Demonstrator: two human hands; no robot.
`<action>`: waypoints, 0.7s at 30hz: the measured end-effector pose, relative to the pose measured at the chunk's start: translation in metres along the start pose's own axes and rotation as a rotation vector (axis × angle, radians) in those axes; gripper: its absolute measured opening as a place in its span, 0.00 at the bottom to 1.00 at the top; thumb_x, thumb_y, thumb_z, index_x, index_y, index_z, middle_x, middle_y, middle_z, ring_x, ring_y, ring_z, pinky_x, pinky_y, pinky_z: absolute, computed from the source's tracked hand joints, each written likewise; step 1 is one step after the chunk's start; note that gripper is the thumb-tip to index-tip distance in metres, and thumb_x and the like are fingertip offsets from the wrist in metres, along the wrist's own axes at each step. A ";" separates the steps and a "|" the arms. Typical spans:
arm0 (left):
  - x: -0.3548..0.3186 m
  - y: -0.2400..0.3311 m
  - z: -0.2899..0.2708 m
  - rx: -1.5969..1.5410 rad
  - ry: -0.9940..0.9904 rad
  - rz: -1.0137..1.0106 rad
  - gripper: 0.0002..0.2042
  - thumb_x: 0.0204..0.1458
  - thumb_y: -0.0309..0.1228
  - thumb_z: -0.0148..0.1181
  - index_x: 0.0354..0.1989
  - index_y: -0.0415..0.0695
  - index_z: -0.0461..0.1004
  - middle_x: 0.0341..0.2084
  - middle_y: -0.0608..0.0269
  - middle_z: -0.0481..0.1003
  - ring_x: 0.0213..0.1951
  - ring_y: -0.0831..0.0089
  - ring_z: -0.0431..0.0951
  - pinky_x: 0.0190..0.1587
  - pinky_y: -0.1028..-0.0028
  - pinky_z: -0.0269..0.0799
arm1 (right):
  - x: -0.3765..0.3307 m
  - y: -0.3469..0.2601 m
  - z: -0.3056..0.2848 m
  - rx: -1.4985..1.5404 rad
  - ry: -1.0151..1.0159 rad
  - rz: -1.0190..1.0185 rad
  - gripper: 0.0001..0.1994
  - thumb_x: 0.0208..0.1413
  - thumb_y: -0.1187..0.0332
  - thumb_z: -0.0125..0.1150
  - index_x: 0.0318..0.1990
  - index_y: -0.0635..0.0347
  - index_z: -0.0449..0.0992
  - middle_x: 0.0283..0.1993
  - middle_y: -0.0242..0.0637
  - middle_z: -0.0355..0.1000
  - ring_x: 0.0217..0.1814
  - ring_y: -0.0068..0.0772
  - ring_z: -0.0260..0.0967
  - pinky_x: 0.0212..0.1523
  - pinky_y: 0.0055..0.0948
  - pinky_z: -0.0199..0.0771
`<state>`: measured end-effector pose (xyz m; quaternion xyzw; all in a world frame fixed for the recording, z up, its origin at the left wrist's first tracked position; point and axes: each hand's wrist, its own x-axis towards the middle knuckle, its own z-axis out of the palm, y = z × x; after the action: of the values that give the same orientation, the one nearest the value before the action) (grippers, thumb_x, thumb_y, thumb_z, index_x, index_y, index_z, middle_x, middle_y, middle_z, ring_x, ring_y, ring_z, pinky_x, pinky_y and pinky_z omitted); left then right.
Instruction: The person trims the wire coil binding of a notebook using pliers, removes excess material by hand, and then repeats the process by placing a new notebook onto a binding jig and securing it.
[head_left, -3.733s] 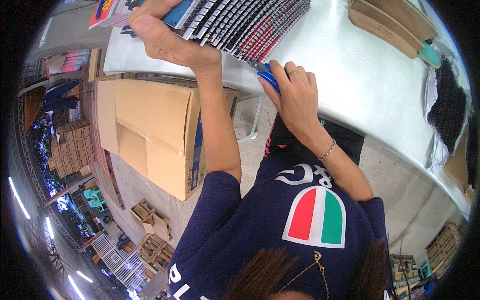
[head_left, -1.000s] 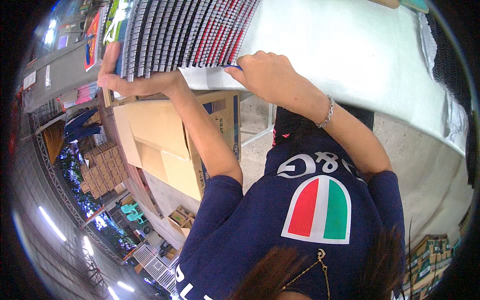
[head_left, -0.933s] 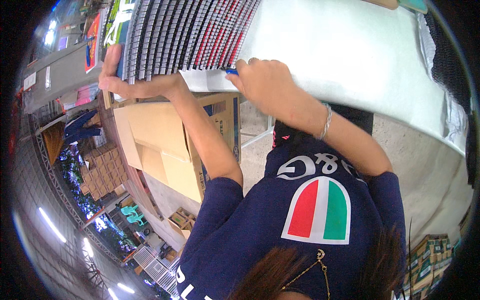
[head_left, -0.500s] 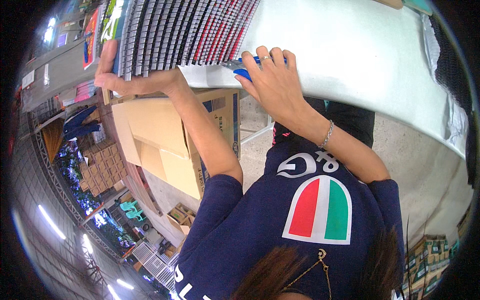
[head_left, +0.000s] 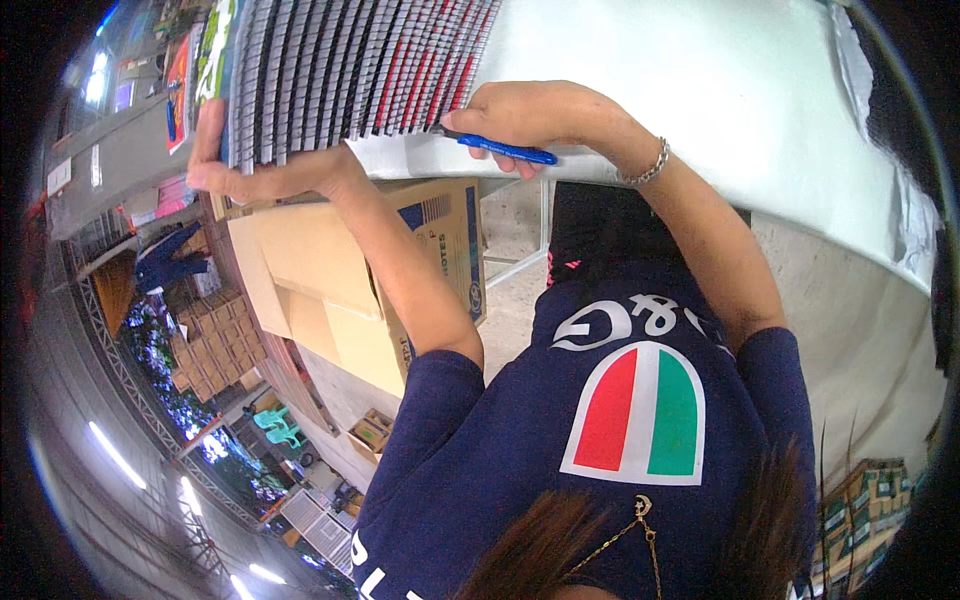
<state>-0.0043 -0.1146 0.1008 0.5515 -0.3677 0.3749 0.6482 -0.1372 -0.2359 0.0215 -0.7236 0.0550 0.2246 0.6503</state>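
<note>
A row of spiral-bound notebooks, with black, white and red wire coils, stands packed together at the table's near left edge. My left hand cups the row's lower left corner; one finger rises along the outer cover and the palm lies under the coil ends. In my right hand is a pair of blue-handled pliers. Its dark tip touches or nearly touches the coil ends at the right side of the row. The fingers partly cover the tool, and its jaws are too small to make out.
A white-covered table extends to the right. Below its left edge stands an open cardboard box with raised flaps. Stacked brown cartons and green plastic chairs are farther left. More cartons stand at the lower right.
My right hand has turned over and moved slightly left, bringing the pliers' tip to the coils and the blue handle into fuller view. My left hand keeps its hold on the notebooks.
</note>
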 end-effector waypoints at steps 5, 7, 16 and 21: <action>-0.007 0.006 0.002 0.052 0.063 -0.093 0.31 0.63 0.57 0.32 0.36 0.38 0.70 0.34 0.56 0.70 0.40 0.68 0.71 0.43 0.66 0.70 | -0.018 0.007 0.056 -0.611 0.637 -0.173 0.19 0.62 0.53 0.51 0.38 0.62 0.77 0.33 0.44 0.75 0.40 0.40 0.74 0.44 0.43 0.71; -0.002 -0.001 -0.010 0.152 -0.052 -0.025 0.33 0.62 0.58 0.31 0.40 0.36 0.70 0.39 0.49 0.71 0.45 0.62 0.73 0.50 0.63 0.73 | -0.017 0.015 0.073 -0.907 0.967 -0.171 0.15 0.58 0.58 0.56 0.44 0.60 0.77 0.39 0.43 0.75 0.45 0.40 0.70 0.51 0.44 0.65; -0.005 0.000 0.001 0.013 0.096 -0.078 0.31 0.63 0.57 0.34 0.37 0.37 0.72 0.33 0.58 0.71 0.38 0.70 0.72 0.41 0.67 0.73 | -0.020 0.045 0.077 -0.812 1.118 -0.366 0.20 0.54 0.55 0.61 0.47 0.58 0.73 0.44 0.36 0.68 0.48 0.37 0.62 0.54 0.41 0.58; -0.006 0.006 0.005 -0.017 0.099 -0.120 0.31 0.63 0.57 0.35 0.37 0.37 0.72 0.34 0.58 0.71 0.40 0.71 0.72 0.43 0.68 0.72 | -0.013 0.048 0.080 -0.779 1.127 -0.411 0.20 0.55 0.54 0.61 0.49 0.58 0.71 0.44 0.38 0.68 0.48 0.38 0.62 0.54 0.40 0.59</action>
<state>-0.0131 -0.1194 0.0989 0.5477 -0.3046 0.3590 0.6916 -0.1869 -0.1688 -0.0212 -0.9051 0.1610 -0.3069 0.2465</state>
